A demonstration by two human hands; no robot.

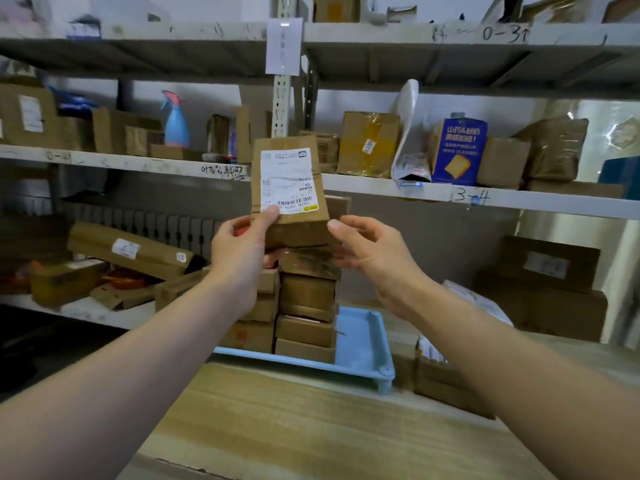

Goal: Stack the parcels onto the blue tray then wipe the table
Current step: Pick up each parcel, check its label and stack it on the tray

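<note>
While hands (242, 251) grip parcel (289, 192), label reads "C018".

Both hands (242, 251) (372, 252) hold a labelled parcel (289, 192) atop the stack (306, 306) on the blue tray (363, 341).

— Can you read anything from here?
— The top shelf (450, 32) edge has "0-3" handwritten with an arrow. The middle shelf (485, 199) edge says "3-4".
— And that held parcel (289, 192)?
— Its label (289, 181) is upside down: "502B", "C018", a barcode. The rest is too small.
— The blue carton (457, 152)?
— Chinese print, blurred, above a bread picture.
</note>
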